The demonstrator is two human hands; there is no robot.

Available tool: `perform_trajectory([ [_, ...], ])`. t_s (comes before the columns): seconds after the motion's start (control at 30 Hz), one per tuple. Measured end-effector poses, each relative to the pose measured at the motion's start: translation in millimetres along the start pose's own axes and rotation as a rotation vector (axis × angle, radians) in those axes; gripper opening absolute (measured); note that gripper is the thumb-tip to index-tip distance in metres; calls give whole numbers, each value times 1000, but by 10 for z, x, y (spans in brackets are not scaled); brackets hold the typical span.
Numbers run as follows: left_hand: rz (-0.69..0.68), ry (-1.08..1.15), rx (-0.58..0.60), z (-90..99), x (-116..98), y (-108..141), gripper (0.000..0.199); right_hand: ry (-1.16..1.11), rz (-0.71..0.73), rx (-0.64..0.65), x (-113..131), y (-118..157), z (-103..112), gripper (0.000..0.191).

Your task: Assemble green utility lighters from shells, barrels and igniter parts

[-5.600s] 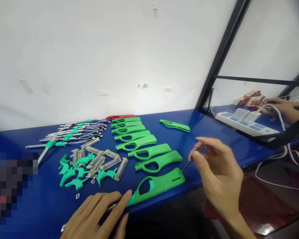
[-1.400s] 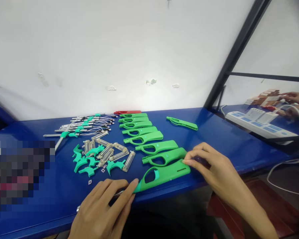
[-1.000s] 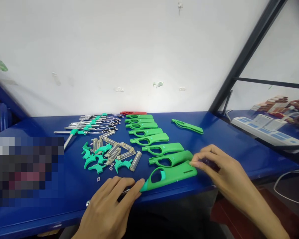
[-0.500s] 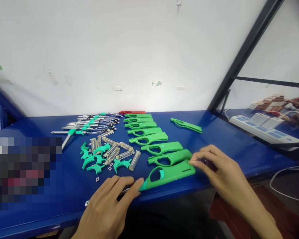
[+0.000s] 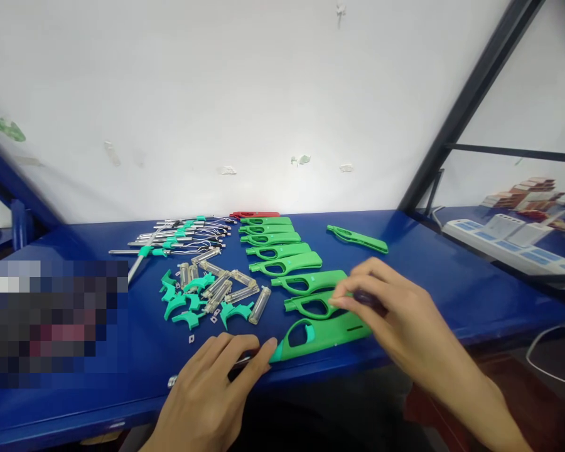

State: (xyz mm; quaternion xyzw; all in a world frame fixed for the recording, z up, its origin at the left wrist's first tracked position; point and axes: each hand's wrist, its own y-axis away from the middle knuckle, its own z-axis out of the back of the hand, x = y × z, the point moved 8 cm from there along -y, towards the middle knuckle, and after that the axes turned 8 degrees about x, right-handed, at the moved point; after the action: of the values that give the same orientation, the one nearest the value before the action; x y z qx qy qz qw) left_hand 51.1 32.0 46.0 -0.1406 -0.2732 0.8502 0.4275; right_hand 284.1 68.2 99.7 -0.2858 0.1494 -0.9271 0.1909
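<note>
Your left fingers point(image 5: 264, 356) rest closed on the green lighter point(image 5: 336, 334) by its nozzle; your right fingers point(image 5: 356, 284), nearly closed, hold a dark handle point(image 5: 370, 299).

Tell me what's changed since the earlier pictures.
The right hand, with the dark-handled tool, has moved left from the right end of the front green casing, its fingertips now over the casing behind. Nothing was visibly grasped or let go. The left hand stays at the front casing's teal tip; the clear tubes and teal triggers lie as before.
</note>
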Motion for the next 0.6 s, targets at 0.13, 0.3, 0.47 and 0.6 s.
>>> perform_trajectory([
  [0.13, -2, -5, 1, 1, -5, 3, 48, 130, 152, 148, 424, -537, -292, 10],
  [0.3, 4, -5, 4, -18, 0, 11, 52, 250, 234, 281, 606, -1130, -749, 13],
  [0.47, 25, -3, 18, -25, 12, 25, 50, 286, 320, 377, 709, -1342, -1100, 15],
  [0.6, 20, -1, -8, 10, 5, -12, 40, 340, 377, 419, 807, -1298, -1212, 18],
])
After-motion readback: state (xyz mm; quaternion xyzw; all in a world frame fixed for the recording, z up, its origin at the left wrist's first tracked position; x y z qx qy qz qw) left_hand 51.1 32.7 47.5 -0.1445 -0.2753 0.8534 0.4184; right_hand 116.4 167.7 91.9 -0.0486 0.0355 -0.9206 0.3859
